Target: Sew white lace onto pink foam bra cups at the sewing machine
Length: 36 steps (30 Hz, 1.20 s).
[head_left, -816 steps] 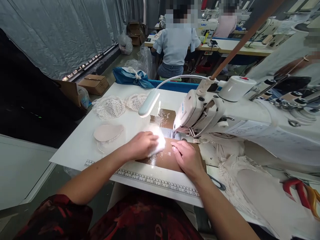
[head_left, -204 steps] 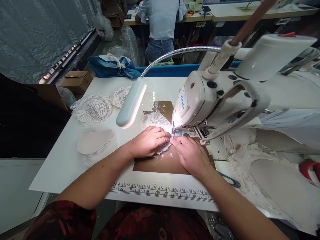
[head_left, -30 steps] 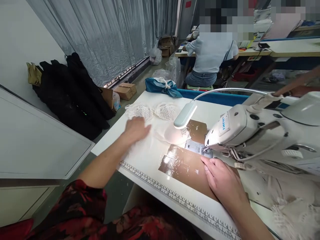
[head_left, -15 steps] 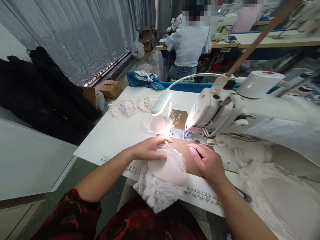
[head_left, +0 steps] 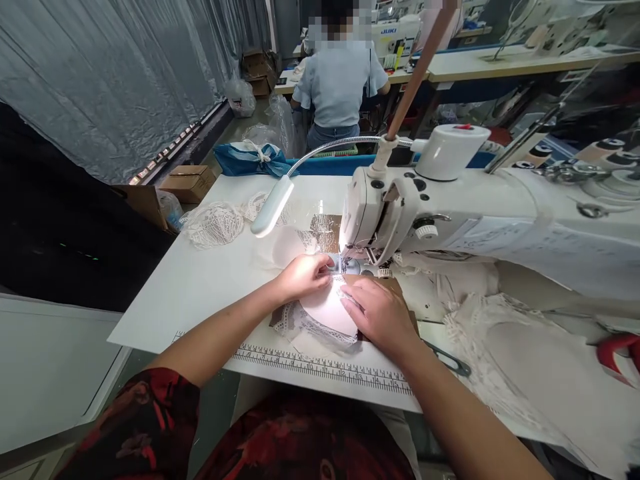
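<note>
A white lace-trimmed bra cup lies at the needle of the sewing machine, its lace edge spread toward me. My left hand is closed on the cup's upper left edge, thumb and fingertips pressed together just left of the presser foot. From the right, my right hand grips the cup's right edge, fingers bent over the fabric. Under the machine lamp the cup is brightly lit. Another pale cup sits behind my left hand, partly hidden by it.
Lacy cups lie on the white table at the back left. A pile of lace pieces and small dark snips are at the right. A ruler strip runs along the front edge. A person sits ahead.
The bra cup has moved from the table's front edge up to the needle. My right hand, earlier apart from it, now grips its right side. The camera view has turned right.
</note>
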{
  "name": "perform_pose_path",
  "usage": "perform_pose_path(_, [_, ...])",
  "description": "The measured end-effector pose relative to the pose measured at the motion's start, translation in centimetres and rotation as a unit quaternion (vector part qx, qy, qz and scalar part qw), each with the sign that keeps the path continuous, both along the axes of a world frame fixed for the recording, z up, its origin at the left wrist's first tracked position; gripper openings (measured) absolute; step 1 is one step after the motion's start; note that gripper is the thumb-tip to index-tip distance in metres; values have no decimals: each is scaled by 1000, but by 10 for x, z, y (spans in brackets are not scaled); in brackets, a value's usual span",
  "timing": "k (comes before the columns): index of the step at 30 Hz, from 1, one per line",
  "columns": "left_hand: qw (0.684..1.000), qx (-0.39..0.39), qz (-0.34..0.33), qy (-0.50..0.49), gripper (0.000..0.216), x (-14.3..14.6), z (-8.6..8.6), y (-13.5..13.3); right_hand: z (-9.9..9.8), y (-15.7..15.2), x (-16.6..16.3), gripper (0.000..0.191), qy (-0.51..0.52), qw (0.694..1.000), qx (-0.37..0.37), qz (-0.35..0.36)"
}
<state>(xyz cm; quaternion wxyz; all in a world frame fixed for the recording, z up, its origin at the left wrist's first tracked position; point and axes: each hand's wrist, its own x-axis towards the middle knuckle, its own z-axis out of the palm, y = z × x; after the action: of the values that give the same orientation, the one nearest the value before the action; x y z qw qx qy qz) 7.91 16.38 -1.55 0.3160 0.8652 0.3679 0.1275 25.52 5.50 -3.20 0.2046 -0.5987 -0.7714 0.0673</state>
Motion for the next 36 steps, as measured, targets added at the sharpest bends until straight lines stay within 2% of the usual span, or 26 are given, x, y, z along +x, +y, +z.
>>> perform_pose_path(3, [999,47,17,17,20,1,8,-4,1,2,-1,25,-47,998,-22,-25])
perform_pose_path(5, [992,119,15,34,21,-1,14,-11,1,3,-2,24,-61,997,-35,-30])
perform_pose_path(9, [957,248,-117,97,25,-5,12,-30,-1,3,-4,25,-81,995,-37,-36])
perform_pose_path(12, [941,279,-141,132,30,-5,1,-36,-2,3,-4,29,-86,995,-32,-41])
perform_pose_path(15, [937,279,-149,146,38,-3,-5,-32,-2,5,-4,31,-84,995,-27,-45])
perform_pose_path(19, [941,263,-161,142,47,-4,-5,-22,0,8,-4,27,-86,995,-25,-46])
perform_pose_path(23, [944,255,-176,115,49,-5,-6,-15,1,10,-5,24,-88,995,-20,-52])
perform_pose_path(29, [933,275,-221,76,46,-6,-9,2,1,13,-8,29,-75,994,-33,-73])
perform_pose_path(36, [924,273,-250,91,35,-7,9,15,0,14,-5,32,-56,995,-30,-73])
